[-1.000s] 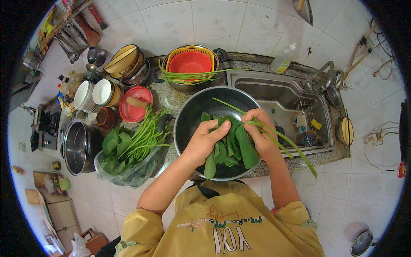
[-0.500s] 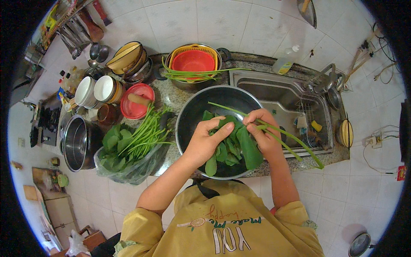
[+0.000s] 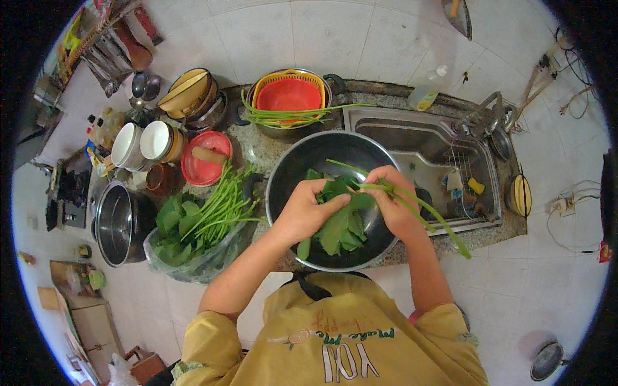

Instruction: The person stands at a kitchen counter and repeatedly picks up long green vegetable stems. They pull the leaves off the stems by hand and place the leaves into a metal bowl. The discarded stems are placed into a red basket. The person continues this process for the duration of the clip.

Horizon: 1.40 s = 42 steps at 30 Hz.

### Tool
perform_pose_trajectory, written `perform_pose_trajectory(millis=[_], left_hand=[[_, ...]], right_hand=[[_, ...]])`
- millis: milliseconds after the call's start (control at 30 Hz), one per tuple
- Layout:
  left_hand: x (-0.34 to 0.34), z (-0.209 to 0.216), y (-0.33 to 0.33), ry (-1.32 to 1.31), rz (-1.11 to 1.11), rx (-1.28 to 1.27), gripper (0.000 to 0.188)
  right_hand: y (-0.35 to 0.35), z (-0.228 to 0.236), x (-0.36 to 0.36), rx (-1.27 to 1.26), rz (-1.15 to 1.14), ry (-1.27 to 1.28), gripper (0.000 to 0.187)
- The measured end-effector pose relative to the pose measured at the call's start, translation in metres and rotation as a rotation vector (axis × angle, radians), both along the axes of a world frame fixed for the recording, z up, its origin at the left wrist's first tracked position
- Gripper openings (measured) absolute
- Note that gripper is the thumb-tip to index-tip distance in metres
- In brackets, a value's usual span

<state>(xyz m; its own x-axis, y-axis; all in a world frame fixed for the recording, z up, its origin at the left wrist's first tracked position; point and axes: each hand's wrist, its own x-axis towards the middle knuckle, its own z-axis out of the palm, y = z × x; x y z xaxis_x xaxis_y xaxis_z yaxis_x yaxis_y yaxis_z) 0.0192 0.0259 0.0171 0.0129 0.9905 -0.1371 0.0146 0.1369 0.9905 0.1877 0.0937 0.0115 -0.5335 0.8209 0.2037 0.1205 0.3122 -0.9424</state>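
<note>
Soft, even light shows wall tiles [image 3: 328, 35] bowing toward blackened fisheye edges.

Place: kitchen | metal sink [image 3: 415, 132] | black stove [image 3: 72, 188] | hanging ladles [image 3: 152, 89] | stacked bowls [image 3: 156, 140] | tiled wall [image 3: 328, 35]

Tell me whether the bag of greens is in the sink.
No, the bag of greens sits left of the large bowl, and the sink lies to the bowl's right.

- Leaves [image 3: 353, 242] lie in a pan [image 3: 284, 164] on the tabletop [image 3: 257, 151]
- A bag [image 3: 193, 270] of greens [image 3: 222, 202] sits left
- Right is the sink [image 3: 418, 159]
- Behind, a pot [image 3: 283, 134] holds a basin [image 3: 289, 95]
</note>
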Motion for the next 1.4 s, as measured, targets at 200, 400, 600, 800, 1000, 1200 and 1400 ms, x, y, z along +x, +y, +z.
perform_pose_trajectory(millis=[200, 400, 600, 800, 1000, 1200, 1400], left_hand=[[-0.038, -0.008, 0.014, 0.509, -0.178, 0.145, 0.023], [-0.117, 0.030, 0.016, 0.601, -0.040, 0.183, 0.018], [-0.133, 0.020, 0.034, 0.643, -0.011, 0.146, 0.018], [-0.085, 0.018, 0.036, 0.435, -0.142, 0.254, 0.017], [-0.054, 0.012, 0.012, 0.411, -0.075, 0.509, 0.028], [-0.056, 0.001, -0.008, 0.781, -0.259, 1.079, 0.051], [-0.066, -0.014, -0.012, 0.644, -0.062, 0.919, 0.028]], right_hand=[[0.006, 0.001, 0.009, -0.177, -0.036, 0.025, 0.007], [0.007, 0.003, 0.023, -0.154, -0.181, -0.047, 0.008], [0.002, 0.001, 0.015, 0.012, -0.220, 0.042, 0.009], [-0.010, -0.005, 0.005, 0.046, -0.262, 0.005, 0.007], [-0.009, -0.001, -0.003, 0.154, -0.262, -0.110, 0.010], [-0.010, -0.018, -0.003, -0.003, -0.370, 0.142, 0.015], [-0.017, 0.003, 0.001, -0.183, -0.378, 0.050, 0.033]])
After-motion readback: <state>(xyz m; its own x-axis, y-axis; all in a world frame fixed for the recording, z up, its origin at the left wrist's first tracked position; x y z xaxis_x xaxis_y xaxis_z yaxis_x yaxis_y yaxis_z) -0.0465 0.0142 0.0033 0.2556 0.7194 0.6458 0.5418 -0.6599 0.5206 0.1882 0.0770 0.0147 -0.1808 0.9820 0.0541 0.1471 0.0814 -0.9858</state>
